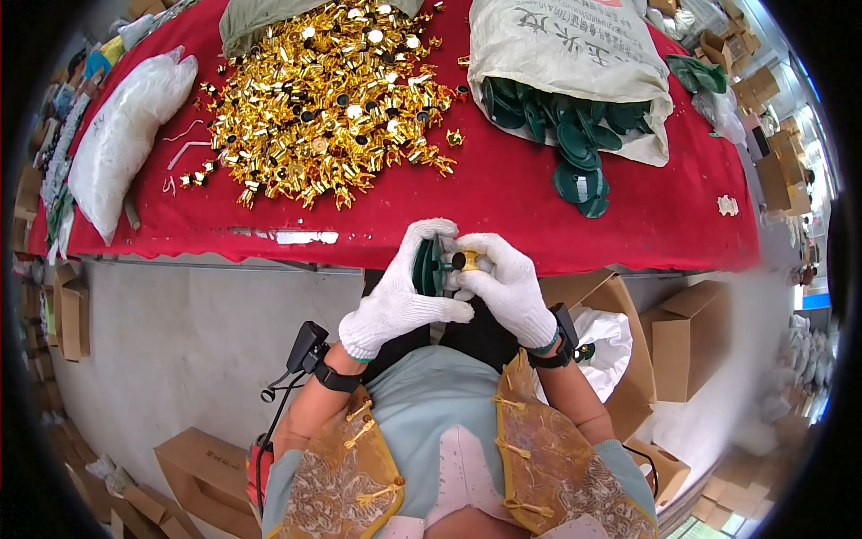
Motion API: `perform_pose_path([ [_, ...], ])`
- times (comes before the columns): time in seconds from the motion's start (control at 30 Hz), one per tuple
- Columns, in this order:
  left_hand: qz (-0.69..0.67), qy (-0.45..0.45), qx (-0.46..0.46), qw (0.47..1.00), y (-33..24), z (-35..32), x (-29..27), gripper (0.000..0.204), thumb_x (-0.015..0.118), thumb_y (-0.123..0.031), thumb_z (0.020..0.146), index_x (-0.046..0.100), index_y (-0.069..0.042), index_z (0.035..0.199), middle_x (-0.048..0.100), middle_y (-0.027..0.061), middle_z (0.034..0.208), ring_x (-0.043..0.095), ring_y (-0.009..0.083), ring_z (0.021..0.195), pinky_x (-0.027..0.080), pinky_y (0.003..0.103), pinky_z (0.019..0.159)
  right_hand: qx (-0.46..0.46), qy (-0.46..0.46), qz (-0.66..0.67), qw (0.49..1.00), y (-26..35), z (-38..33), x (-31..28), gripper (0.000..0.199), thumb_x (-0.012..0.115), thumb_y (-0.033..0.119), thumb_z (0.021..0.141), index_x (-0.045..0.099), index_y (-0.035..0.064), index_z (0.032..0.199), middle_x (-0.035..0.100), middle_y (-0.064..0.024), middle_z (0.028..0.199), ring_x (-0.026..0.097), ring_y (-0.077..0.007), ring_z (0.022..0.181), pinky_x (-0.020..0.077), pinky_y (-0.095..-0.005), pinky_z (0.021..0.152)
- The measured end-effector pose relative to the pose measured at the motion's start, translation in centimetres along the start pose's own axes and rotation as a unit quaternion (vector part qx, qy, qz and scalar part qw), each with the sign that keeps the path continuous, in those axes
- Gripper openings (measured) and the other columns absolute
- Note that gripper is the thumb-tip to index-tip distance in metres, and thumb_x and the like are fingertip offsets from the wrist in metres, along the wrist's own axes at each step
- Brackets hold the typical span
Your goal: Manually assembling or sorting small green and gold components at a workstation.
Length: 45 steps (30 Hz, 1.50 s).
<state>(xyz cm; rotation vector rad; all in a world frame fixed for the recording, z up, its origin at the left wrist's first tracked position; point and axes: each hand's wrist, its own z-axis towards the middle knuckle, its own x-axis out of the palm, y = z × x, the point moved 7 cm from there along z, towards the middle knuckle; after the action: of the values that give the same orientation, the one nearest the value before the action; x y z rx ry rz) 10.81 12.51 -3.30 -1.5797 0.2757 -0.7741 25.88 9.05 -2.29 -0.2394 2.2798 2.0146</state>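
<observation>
Both gloved hands meet on a green disc and a gold cap at the near edge of the red table.

The left hand (pixel 401 301) curls shut around the green disc (pixel 427 267), fingers behind it, thumb below. The right hand (pixel 507 287) pinches the gold cap (pixel 467 261) against the disc's right face, fingertips closed on it. Far left lies the gold cap pile (pixel 328 99); far right, a sack of green discs (pixel 575 135).

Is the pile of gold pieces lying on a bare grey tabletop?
No. The gold pieces lie heaped on a red cloth that covers the table.
</observation>
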Motion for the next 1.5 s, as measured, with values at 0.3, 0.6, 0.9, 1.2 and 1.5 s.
perform_pose_path([
  [0.3,0.092,-0.03,0.017,0.995,-0.3,-0.6,0.0,0.1,0.1,-0.019,0.067,0.045,-0.009,0.149,0.05,0.008,0.132,0.054,0.0194,0.122,0.049,0.035,0.107,-0.067,0.012,-0.066,0.996,-0.3,-0.1,0.5,0.038,0.07,-0.001,0.092,0.068,0.003,0.13,0.072,-0.0119,0.115,0.073,-0.0213,0.104,0.0578,-0.0333,0.093],
  [0.6,0.165,-0.026,-0.009,0.986,0.4,-0.8,-0.4,0.1,0.1,-0.015,0.067,0.045,-0.008,0.15,0.049,0.0088,0.139,0.051,0.019,0.128,0.047,0.035,0.111,-0.166,-0.003,-0.195,0.967,1.3,-0.6,1.2,0.037,0.071,0.001,0.091,0.068,0.0043,0.128,0.069,-0.0162,0.107,0.072,-0.0356,0.098,0.0583,-0.0403,0.088],
  [0.9,0.152,-0.032,0.029,0.987,0.2,-0.8,-0.4,0.097,0.1,-0.025,0.07,0.045,-0.005,0.149,0.054,0.0124,0.136,0.057,0.0226,0.126,0.05,0.038,0.109,-0.14,-0.008,-0.102,0.985,-0.1,-0.7,1.1,0.04,0.066,-0.003,0.091,0.067,0.0024,0.131,0.069,-0.017,0.11,0.072,-0.0338,0.101,0.0574,-0.0393,0.09],
  [1.2,0.169,-0.031,0.006,0.985,0.8,-0.9,-0.4,0.1,0.101,-0.02,0.067,0.045,-0.007,0.149,0.051,0.0089,0.139,0.052,0.0203,0.129,0.045,0.036,0.113,-0.16,-0.009,-0.153,0.975,0.0,-0.9,1.4,0.038,0.068,-0.001,0.091,0.066,0.0031,0.129,0.069,-0.017,0.109,0.071,-0.0359,0.099,0.0577,-0.0403,0.087],
  [1.5,0.188,0.016,-0.01,0.982,1.0,-1.7,0.5,0.091,0.097,-0.01,0.064,0.048,-0.005,0.14,0.055,0.0144,0.128,0.06,0.0301,0.121,0.052,0.04,0.103,-0.151,0.027,-0.27,0.951,0.0,-2.3,2.3,0.026,0.07,0.01,0.094,0.063,0.0023,0.117,0.063,-0.0179,0.1,0.068,-0.0403,0.09,0.0559,-0.0462,0.077],
])
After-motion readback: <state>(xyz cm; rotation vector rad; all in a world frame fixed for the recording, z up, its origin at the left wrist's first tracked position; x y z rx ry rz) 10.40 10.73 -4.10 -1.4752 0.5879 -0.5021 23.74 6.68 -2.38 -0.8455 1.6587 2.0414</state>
